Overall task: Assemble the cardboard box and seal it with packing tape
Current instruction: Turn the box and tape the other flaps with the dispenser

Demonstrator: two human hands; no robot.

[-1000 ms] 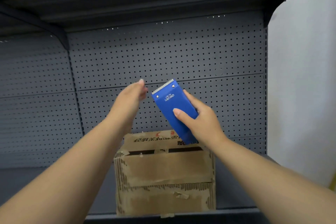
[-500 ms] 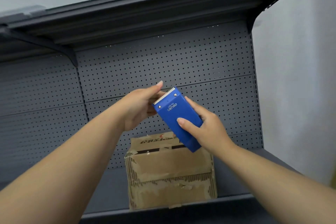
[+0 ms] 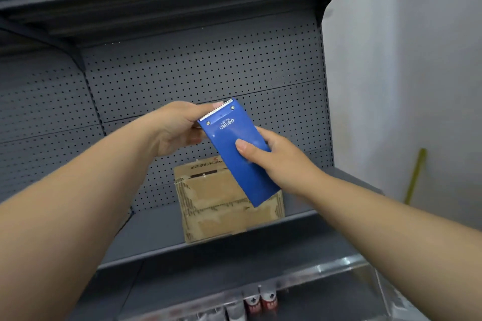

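A blue tape dispenser with a serrated metal blade at its upper end is held in front of me, tilted left. My right hand grips its lower right side, thumb on its face. My left hand reaches behind the blade end with fingers curled; what they pinch is hidden. Below and behind stands a worn cardboard box on the grey shelf, its flaps folded down and its surface torn.
A dark perforated back panel and an upper shelf enclose the bay. A lower shelf with small bottles shows at the bottom. A white wall and a yellow stick stand at the right.
My left hand has closed in from open air to the dispenser's blade end. The view has tilted down, so the box sits farther away and a lower shelf appears.
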